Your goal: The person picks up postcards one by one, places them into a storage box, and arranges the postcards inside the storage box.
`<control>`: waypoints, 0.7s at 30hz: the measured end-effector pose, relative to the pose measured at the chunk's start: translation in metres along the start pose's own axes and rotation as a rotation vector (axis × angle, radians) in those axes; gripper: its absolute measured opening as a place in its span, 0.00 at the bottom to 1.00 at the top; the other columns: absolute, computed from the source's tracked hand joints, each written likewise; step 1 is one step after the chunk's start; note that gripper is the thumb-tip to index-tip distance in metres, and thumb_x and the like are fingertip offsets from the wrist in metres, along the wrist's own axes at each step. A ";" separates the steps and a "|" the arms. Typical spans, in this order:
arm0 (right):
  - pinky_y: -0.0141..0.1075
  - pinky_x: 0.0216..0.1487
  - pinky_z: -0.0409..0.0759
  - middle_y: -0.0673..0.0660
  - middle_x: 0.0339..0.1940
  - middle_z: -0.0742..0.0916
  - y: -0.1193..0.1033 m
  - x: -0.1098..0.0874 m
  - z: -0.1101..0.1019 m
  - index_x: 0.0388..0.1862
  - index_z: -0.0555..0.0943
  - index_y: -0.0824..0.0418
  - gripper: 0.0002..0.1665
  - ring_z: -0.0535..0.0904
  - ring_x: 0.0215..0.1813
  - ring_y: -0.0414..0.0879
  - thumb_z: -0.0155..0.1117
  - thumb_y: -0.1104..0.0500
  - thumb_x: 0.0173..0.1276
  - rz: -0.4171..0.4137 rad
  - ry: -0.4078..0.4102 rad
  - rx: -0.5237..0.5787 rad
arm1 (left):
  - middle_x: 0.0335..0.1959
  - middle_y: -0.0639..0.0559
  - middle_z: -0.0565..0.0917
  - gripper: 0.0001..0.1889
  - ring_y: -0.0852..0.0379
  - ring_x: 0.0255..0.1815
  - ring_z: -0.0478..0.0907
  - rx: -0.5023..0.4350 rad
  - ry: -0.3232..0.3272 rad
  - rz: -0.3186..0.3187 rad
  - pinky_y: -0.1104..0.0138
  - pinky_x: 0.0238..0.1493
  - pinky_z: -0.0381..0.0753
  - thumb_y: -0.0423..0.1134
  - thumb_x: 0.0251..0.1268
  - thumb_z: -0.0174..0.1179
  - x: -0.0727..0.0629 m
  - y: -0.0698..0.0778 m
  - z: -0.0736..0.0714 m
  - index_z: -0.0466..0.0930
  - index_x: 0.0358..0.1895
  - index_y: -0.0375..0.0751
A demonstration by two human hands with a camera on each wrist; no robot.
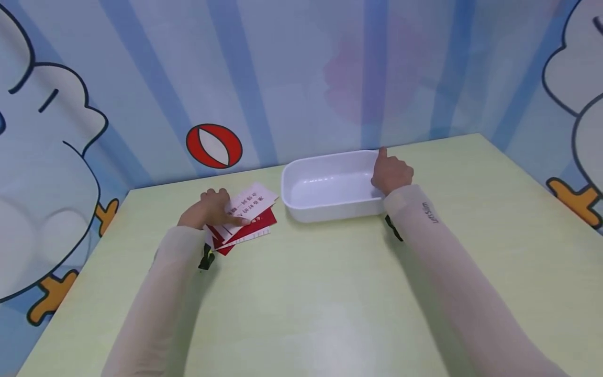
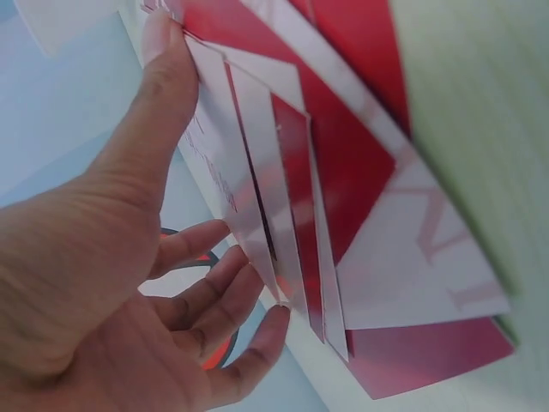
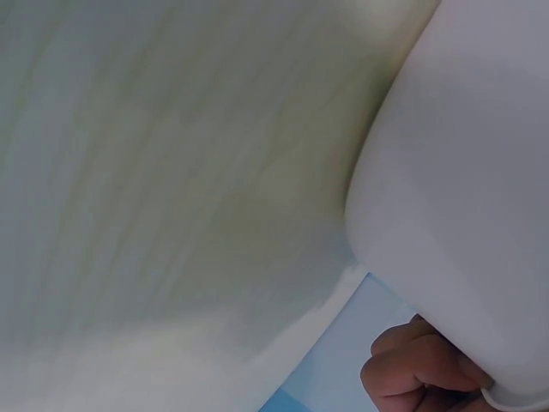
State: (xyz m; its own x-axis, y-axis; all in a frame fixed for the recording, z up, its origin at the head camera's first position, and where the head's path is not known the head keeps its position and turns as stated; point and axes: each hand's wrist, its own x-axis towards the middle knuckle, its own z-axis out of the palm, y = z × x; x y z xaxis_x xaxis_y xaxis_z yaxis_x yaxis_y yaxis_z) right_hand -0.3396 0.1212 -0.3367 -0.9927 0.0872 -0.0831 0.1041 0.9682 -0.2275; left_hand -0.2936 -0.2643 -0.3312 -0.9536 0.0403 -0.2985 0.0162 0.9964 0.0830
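A fanned pile of red and white printed cards [image 1: 254, 201] lies at the left of the table, the top white one bearing dark characters. My left hand [image 1: 207, 208] grips the upper cards by their far edges, its thumb along one side and its fingertips [image 2: 273, 319] at the other. Lower red and white cards spread out beneath them. Right of the pile stands a white plastic tub [image 1: 336, 212] with nothing in it. My right hand [image 1: 392, 175] holds the tub's right end by the rim, its curled fingers [image 3: 416, 365] against the outer wall.
The pale wood-grain table [image 1: 311, 293] runs back to a blue striped wall [image 1: 301, 78] with cartoon pictures. The tub stands close to that wall, near the table's back edge. Printed panels also flank the table at left and right.
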 end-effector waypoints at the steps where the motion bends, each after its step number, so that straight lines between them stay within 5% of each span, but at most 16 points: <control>1: 0.55 0.56 0.80 0.71 0.50 0.83 -0.001 0.000 0.000 0.79 0.48 0.66 0.40 0.83 0.48 0.63 0.49 0.60 0.73 -0.001 -0.005 0.002 | 0.54 0.34 0.72 0.47 0.40 0.58 0.67 0.000 0.002 0.000 0.51 0.56 0.82 0.57 0.52 0.72 -0.001 -0.001 0.000 0.61 0.66 0.30; 13: 0.56 0.56 0.80 0.72 0.49 0.83 -0.002 -0.002 0.001 0.78 0.50 0.67 0.38 0.83 0.48 0.64 0.49 0.60 0.73 -0.002 0.017 0.002 | 0.57 0.32 0.67 0.50 0.38 0.59 0.65 -0.057 0.103 0.012 0.46 0.58 0.81 0.55 0.48 0.75 -0.004 -0.005 0.004 0.59 0.68 0.30; 21: 0.56 0.57 0.80 0.71 0.50 0.83 -0.002 0.000 0.002 0.78 0.50 0.66 0.38 0.83 0.48 0.64 0.49 0.60 0.72 0.004 0.012 0.000 | 0.60 0.34 0.65 0.55 0.39 0.59 0.68 -0.164 0.045 0.006 0.48 0.56 0.83 0.60 0.52 0.70 -0.006 -0.008 0.004 0.44 0.74 0.43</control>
State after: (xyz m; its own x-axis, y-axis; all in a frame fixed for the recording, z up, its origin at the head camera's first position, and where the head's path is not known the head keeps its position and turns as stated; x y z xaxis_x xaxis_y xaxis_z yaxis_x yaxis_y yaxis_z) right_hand -0.3400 0.1193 -0.3380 -0.9929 0.0939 -0.0725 0.1081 0.9679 -0.2267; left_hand -0.2869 -0.2725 -0.3334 -0.9663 0.0394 -0.2544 -0.0237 0.9704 0.2403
